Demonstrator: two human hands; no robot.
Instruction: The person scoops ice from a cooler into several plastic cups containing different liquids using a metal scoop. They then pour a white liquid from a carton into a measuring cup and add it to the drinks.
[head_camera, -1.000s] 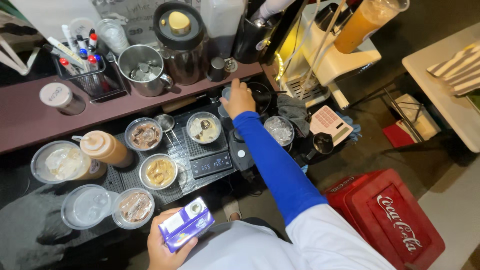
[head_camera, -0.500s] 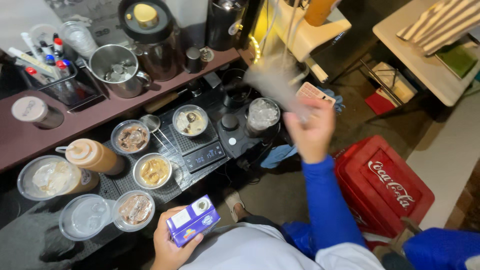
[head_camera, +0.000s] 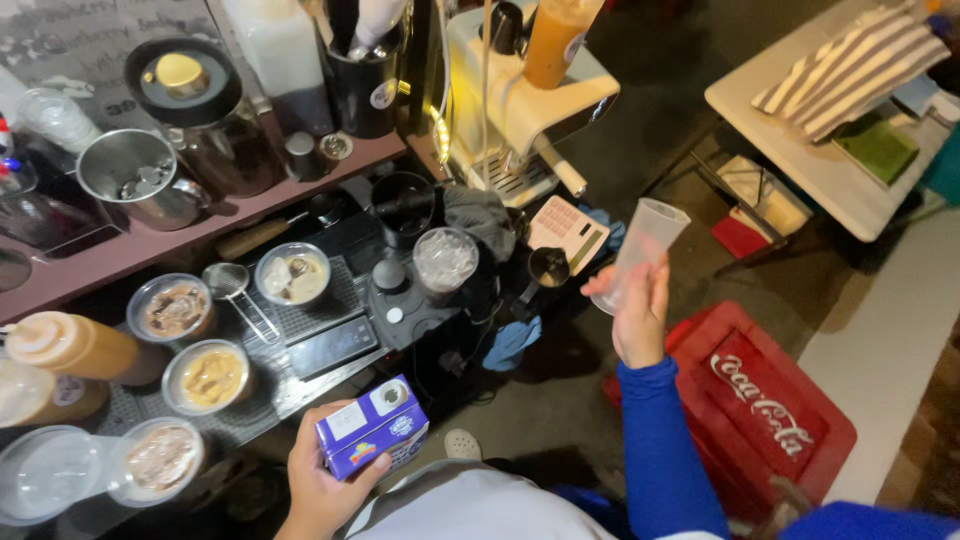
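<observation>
Clear plastic cup, empty and tilted with its open mouth up and to the right, is held out in the person's right hand, whose fingers are wrapped around its lower part; the blue sleeve runs down from the wrist to the bottom edge of the view. The cup hangs in the air above the dark floor, just left of a red plastic crate and to the right of the counter. A purple and white milk carton, lying on its side with the round cap facing up, is gripped in the left hand, thumb along its near edge and fingers closed underneath, low in front of the person's light shirt.

Across the black counter mat stand several plastic cups of brown and cream drinks, a small mesh strainer, a flat black scale and a cup of ice. A metal pitcher and a dark glass jar with a black lid sit on the brown shelf behind. A white espresso machine stands at the counter's end, with a pink calculator just below it. A white table occupies the upper right corner.
</observation>
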